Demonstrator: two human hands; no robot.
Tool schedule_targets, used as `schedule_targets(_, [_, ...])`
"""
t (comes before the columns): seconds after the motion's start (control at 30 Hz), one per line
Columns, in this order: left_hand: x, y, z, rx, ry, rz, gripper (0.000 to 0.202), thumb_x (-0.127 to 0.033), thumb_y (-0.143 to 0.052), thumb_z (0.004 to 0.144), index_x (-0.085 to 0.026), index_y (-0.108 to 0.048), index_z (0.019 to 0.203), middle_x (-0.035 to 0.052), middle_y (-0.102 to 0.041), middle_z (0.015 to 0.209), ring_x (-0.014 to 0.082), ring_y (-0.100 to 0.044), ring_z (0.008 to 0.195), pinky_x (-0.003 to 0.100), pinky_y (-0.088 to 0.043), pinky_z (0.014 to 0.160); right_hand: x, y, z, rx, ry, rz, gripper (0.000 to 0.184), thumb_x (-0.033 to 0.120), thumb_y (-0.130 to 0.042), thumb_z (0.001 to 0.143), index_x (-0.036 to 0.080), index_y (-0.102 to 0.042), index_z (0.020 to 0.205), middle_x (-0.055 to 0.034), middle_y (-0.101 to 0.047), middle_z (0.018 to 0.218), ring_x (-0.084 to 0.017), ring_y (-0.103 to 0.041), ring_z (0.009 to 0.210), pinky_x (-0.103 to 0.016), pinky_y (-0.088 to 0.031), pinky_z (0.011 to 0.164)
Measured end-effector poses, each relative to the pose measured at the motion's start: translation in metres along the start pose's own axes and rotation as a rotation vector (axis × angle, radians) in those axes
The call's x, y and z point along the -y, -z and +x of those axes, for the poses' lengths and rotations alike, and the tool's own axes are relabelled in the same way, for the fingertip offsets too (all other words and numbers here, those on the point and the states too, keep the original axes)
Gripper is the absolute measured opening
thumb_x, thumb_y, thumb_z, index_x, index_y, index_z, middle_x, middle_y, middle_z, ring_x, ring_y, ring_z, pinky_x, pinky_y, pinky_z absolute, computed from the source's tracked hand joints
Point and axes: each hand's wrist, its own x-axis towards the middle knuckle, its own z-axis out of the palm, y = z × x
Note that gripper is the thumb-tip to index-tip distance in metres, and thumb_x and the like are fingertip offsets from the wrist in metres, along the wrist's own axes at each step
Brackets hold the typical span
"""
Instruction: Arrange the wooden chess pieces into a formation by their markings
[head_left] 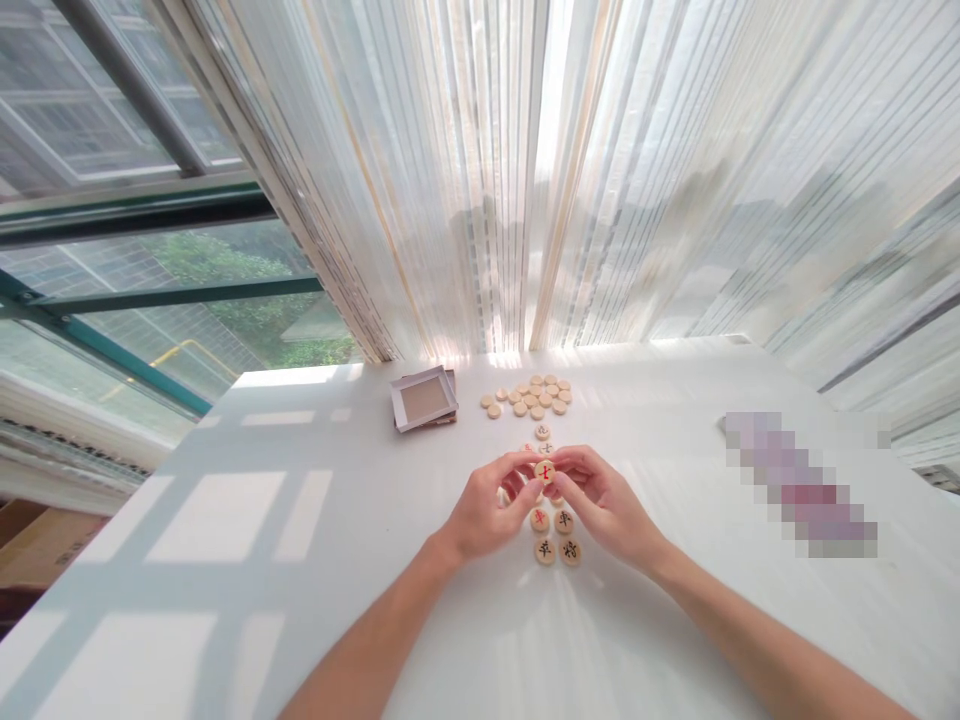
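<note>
My left hand [491,510] and my right hand [604,505] meet over the white table [315,560], fingers pinched together on one round wooden chess piece with a red character [546,471]. Just below the hands lie several face-up wooden pieces [556,537] in two short columns, with red or black characters. Two more pieces [543,438] lie just beyond the fingertips. Farther back is a cluster of several pieces lying face down [531,395].
A small open cardboard box [424,398] sits at the back, left of the cluster. A blurred-out object [806,485] lies on the table's right side. Sheer curtains [570,170] hang behind the table, and a window [150,270] is at the left.
</note>
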Motion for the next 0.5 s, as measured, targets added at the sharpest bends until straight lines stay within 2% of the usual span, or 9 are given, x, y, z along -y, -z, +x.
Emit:
schedule_targets(0.17, [-0.0009, -0.0017, -0.0013, 0.052, 0.097, -0.074, 0.031, -0.037, -0.054, 0.097, -0.019, -0.057, 0.123, 0.0031, -0.069, 0.083, 0.0133, -0.065, 0.07, 0.025, -0.051, 0.065, 0.0007, -0.0007, -0.0019, 0.012, 0.048, -0.071, 0.017, 0.035, -0.058, 0.098, 0.024, -0.06, 0.11, -0.0063, -0.069, 0.103, -0.02, -0.071, 0.09, -0.036, -0.059, 0.086])
schedule_targets(0.33, [-0.0018, -0.0031, -0.0003, 0.055, 0.133, -0.139, 0.028, -0.039, -0.056, 0.096, -0.018, -0.056, 0.115, 0.0021, -0.067, 0.08, 0.0131, -0.065, 0.069, 0.024, -0.049, 0.066, 0.0018, -0.0029, -0.0032, 0.029, 0.081, -0.112, 0.017, 0.034, -0.054, 0.099, 0.024, -0.059, 0.111, -0.0068, -0.07, 0.103, -0.021, -0.072, 0.093, -0.037, -0.06, 0.085])
schedule_targets(0.5, [-0.0013, -0.0026, 0.0006, 0.023, 0.146, -0.129, 0.029, -0.041, -0.061, 0.094, -0.017, -0.057, 0.11, 0.0004, -0.065, 0.073, 0.013, -0.064, 0.067, 0.023, -0.048, 0.065, -0.0005, -0.0041, -0.0051, 0.039, 0.136, -0.199, 0.018, 0.031, -0.058, 0.097, 0.025, -0.059, 0.114, -0.007, -0.071, 0.102, -0.022, -0.071, 0.094, -0.04, -0.06, 0.087])
